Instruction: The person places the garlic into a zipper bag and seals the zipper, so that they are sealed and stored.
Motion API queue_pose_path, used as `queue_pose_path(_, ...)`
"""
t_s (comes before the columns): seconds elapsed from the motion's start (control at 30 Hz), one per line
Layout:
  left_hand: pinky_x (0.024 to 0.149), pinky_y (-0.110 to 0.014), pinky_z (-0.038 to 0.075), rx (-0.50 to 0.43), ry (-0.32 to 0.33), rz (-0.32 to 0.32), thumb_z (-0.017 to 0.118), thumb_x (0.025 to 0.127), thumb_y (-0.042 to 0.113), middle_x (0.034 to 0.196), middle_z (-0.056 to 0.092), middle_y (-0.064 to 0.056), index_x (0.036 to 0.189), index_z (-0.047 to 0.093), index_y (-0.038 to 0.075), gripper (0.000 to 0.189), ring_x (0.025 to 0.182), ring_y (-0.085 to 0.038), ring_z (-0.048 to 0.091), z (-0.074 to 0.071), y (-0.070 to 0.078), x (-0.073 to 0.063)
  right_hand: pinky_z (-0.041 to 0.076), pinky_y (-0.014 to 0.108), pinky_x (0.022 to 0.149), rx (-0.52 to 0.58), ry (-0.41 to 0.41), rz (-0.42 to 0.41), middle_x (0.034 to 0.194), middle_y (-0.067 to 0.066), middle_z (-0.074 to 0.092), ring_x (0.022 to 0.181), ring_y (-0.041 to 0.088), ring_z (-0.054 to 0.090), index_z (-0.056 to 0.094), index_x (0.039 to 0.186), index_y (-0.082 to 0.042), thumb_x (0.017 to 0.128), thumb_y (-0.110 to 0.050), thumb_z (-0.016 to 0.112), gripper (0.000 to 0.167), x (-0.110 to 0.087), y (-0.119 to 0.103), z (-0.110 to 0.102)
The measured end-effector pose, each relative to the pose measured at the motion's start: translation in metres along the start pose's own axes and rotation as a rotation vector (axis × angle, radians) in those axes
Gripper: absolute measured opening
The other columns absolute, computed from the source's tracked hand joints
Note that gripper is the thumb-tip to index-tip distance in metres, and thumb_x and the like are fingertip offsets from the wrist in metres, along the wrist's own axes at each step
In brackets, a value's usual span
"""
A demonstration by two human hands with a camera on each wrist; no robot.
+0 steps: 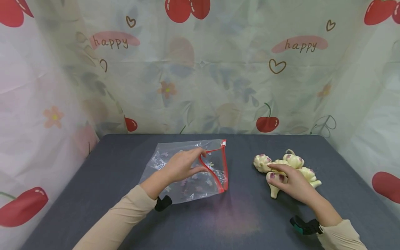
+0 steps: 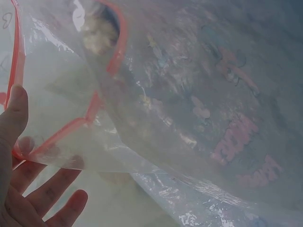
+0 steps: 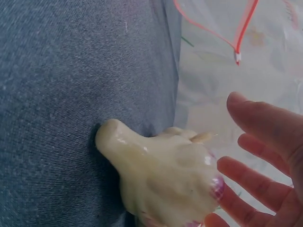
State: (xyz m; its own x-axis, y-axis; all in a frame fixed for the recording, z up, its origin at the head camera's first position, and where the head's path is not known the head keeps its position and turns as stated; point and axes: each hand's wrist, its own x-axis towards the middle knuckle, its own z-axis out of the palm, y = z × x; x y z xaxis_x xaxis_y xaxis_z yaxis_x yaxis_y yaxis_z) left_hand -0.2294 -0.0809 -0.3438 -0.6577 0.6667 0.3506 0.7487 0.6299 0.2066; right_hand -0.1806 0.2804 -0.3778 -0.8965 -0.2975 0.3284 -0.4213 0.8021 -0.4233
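Note:
A clear plastic zip bag [image 1: 187, 187] with a red-edged mouth lies on the table, its opening turned right. At that mouth, my left hand [image 1: 179, 165] grips the near red edge between thumb and fingers and pulls it back, so the mouth gapes. In the left wrist view, the thumb lies over the red edge [image 2: 57, 137] and fingertips show through the plastic. On the right, my right hand [image 1: 295, 184] hovers at a pile of garlic bulbs [image 1: 293, 160], thumb and fingers spread. Closest to it is one garlic bulb [image 3: 161, 175], its stem pointing toward me.
The dark grey table [image 1: 243, 222] runs back to a printed curtain [image 1: 203, 76], which also hangs along both sides. A white slider [image 1: 223, 143] sits at the bag's far corner. A thin looped cord [image 1: 326, 125] shows by the back right corner.

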Motion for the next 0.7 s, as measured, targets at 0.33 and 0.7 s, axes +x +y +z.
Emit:
queue_pose_path(0.33,0.069,-0.030,0.051,-0.016,-0.015,-0.019,0.071,0.082,0.033,0.107,0.066,-0.001,0.115,0.052,0.010,0.044,0.077,-0.013,0.064,0.000,0.001,-0.001,0.047,0.050,0.086,-0.009,-0.032,0.020,0.120,0.018,0.063,0.111,0.036,0.057,0.060,0.120,0.001,0.082,-0.019,0.072,0.044,-0.002,0.006,0.003)
queue_pose_path(0.7,0.071,-0.030,0.052,-0.010,-0.014,-0.028,0.071,0.082,0.033,0.107,0.066,0.000,0.115,0.052,0.011,0.044,0.080,-0.013,0.065,0.000,0.000,-0.002,0.047,0.029,0.070,-0.054,0.018,-0.059,0.111,0.015,0.066,0.093,0.022,0.060,0.065,0.111,-0.002,0.072,-0.008,0.078,0.042,-0.001,0.014,0.009)
